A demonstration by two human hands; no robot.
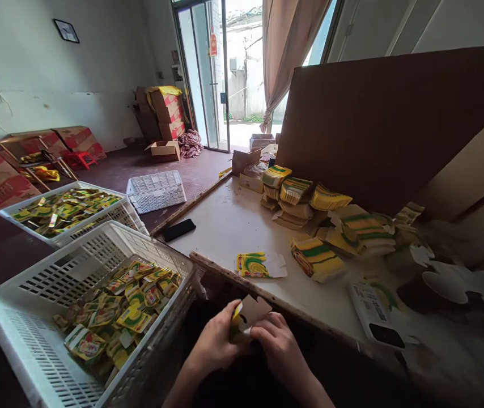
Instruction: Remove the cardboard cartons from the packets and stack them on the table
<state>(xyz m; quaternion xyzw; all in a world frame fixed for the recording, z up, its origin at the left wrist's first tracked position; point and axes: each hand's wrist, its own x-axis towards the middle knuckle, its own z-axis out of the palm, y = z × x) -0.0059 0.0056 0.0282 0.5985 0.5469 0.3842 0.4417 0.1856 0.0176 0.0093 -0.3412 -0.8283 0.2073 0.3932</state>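
Between my hands, just past the table's near edge, is a small yellow carton with its plain inner flap raised. My left hand is closed around the carton's left side. At its right side, the fingers of my right hand pinch the lower edge. A flat yellow and green carton lies on the table in front of my hands. To my left stands a white plastic crate holding many small yellow packets.
Stacks of flat cartons and loose ones cover the table's right side. A black phone lies near the left edge. Another filled crate and a tipped crate are on the floor. A dark board stands behind.
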